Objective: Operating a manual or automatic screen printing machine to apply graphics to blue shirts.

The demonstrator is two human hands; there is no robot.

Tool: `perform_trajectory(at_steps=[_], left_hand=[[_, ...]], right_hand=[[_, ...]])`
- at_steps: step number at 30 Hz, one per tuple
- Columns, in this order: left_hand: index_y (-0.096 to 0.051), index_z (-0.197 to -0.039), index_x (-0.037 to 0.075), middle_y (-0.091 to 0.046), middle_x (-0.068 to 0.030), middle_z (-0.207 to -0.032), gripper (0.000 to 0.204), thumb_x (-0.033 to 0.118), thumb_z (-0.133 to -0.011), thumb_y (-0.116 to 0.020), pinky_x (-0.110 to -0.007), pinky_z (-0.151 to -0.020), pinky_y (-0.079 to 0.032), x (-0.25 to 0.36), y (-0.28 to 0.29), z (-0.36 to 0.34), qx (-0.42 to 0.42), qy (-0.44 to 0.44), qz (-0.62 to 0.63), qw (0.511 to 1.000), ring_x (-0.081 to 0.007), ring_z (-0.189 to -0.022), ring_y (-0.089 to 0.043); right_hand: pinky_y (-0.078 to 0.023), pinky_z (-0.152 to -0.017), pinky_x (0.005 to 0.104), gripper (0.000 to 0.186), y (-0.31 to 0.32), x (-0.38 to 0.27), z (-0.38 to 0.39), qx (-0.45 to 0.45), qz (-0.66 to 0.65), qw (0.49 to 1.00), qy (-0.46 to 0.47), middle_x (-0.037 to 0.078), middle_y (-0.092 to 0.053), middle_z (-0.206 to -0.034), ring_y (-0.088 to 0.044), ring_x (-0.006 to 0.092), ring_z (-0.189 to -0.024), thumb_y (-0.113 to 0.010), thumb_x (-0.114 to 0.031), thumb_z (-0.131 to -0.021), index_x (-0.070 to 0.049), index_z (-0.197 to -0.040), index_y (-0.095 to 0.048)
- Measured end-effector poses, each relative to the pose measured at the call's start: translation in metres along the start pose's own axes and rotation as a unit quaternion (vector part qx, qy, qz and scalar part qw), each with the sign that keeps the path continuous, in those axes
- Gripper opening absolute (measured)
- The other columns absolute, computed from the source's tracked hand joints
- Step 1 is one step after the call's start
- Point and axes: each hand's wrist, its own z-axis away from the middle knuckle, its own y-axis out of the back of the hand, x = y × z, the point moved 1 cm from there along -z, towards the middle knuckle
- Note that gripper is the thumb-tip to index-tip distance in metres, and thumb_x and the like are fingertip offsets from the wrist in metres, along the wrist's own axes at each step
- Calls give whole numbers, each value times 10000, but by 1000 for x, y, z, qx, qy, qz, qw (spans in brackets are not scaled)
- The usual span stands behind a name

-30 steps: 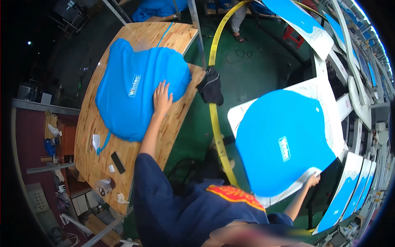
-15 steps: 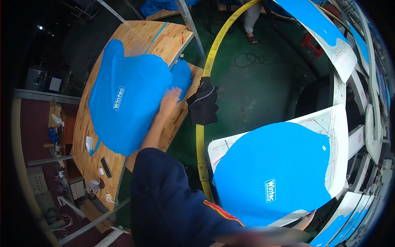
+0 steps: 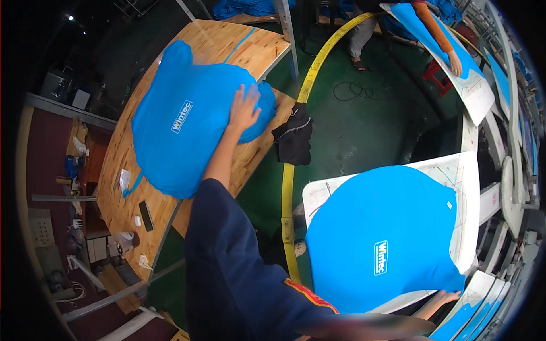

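A stack of blue fabric pieces (image 3: 199, 142) lies on the wooden table at the left, the top one bearing a white printed patch. My left hand (image 3: 244, 109) is at the right edge of this stack, fingers spread and slightly blurred. At the lower right, another blue fabric piece (image 3: 364, 227) with a similar patch is spread over a white board (image 3: 449, 167), whose edges show around it. My right hand (image 3: 445, 297) is at that piece's near right corner, its fingers closed on the fabric edge, partly hidden.
A yellow curved rail (image 3: 289, 199) with a black cloth (image 3: 293, 136) over it runs between table and board. A phone (image 3: 146, 216) lies on the wooden table (image 3: 153, 182). At the far right, a co-worker's orange-sleeved arm (image 3: 435, 28) reaches over another board. Further boards line the right.
My left hand has moved farther away along the stack, its fingers now spread. My right hand has shifted right to the fabric's corner, which reaches farther out. A co-worker's arm has come into view.
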Motion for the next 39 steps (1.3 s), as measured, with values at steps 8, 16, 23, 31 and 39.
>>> perform_trajectory(at_steps=[8,16,23,31,39], left_hand=[[-559,-1291,129,-494,-74,-1398,454,289,-873,-638,-489,-1109,-293,238,206,16,27,-197,490,849,-280,-1305,-448],[-475,-1348,77,-585,-88,-1262,704,244,-751,-809,-362,-1022,-399,353,467,79,-40,-448,667,595,-197,-1137,-574],[-637,-970,17,-632,-52,-879,215,87,-800,-751,-279,-778,-478,252,488,130,36,-272,665,694,-115,-839,-594],[-632,-970,-7,-655,-72,-902,209,-61,-770,-660,-275,-785,-498,102,538,221,193,-71,482,852,-159,-850,-642],[-650,-925,-36,-669,-97,-847,124,-10,-810,-689,-257,-725,-477,-43,500,368,270,164,543,778,-139,-739,-610]], right_hand=[[-328,-1112,470,472,-74,-231,239,-419,-349,829,-123,207,-483,-1379,-483,330,-1259,-411,-304,-1024,33,-1353,-444],[-376,-1079,474,432,-61,-374,410,-583,-362,719,-104,127,-515,-1331,-511,265,-1235,-402,-267,-1029,-112,-1430,-358],[-409,-1060,406,469,-32,-482,442,-387,-190,753,496,243,-470,-1362,-491,304,-1240,-438,-128,-1014,97,-1410,-325],[-425,-1036,393,461,-165,-534,247,-679,-435,572,148,225,-518,-1319,-517,277,-1210,-503,-176,-994,69,-1372,-407],[-428,-1028,384,445,-353,-643,-60,-778,-373,493,110,215,-531,-1308,-527,266,-1196,-507,-185,-993,64,-1353,-431]])
